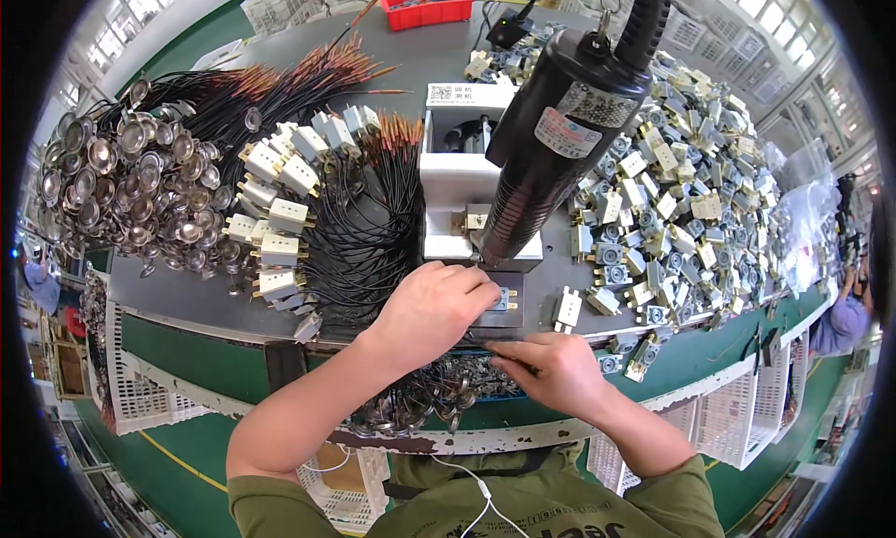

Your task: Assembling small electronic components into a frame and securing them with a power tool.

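Observation:
My left hand (437,305) is bent over the front of a white work fixture (462,181). Its fingers are closed right by the tip of a hanging black electric screwdriver (551,132); what they pinch is hidden. Beside those fingertips lies a small grey-blue block with brass pins (505,299). At the table's front edge is my right hand (551,365), thumb and forefinger drawn together near dark wires; I cannot make out what is between them. A white pin block (567,309) sits on the tabletop just beyond the right hand.
Black wires (373,230) with white blocks at their ends are bunched left of the fixture. Farther left is a heap of round metal cups (140,179). Loose pin blocks (672,202) pile up at right. A red bin (427,6) stands at the back; more metal cups (420,403) lie below the edge.

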Action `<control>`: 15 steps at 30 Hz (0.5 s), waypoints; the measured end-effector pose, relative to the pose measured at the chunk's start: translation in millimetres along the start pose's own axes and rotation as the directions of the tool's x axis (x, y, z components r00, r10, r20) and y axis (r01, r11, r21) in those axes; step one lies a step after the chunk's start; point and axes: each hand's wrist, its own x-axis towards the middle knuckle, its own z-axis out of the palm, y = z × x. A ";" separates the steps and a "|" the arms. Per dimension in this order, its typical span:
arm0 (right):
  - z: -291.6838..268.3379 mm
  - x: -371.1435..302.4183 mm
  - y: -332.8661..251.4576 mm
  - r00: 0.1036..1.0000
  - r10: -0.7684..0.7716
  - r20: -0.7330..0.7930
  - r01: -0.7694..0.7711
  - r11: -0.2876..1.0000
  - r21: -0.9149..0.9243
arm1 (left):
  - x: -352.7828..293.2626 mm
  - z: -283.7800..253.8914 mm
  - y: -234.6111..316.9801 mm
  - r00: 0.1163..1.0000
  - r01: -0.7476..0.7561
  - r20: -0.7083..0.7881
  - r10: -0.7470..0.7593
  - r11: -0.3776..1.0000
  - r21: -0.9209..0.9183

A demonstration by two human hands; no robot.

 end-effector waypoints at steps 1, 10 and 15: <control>0.8 0.1 0.6 1.000 -0.001 -0.004 0.001 1.000 -0.004 | 0.9 0.2 0.9 1.000 0.000 0.000 0.000 1.000 0.000; -5.5 2.8 -5.8 1.000 -0.019 0.001 0.019 0.997 -0.077 | 2.5 -0.4 6.8 0.996 0.066 0.054 -0.066 0.998 0.008; -16.7 6.8 -5.2 0.998 -0.035 -0.056 0.022 0.973 -0.228 | -8.2 -25.6 13.9 0.991 -0.021 0.130 0.038 0.992 -0.128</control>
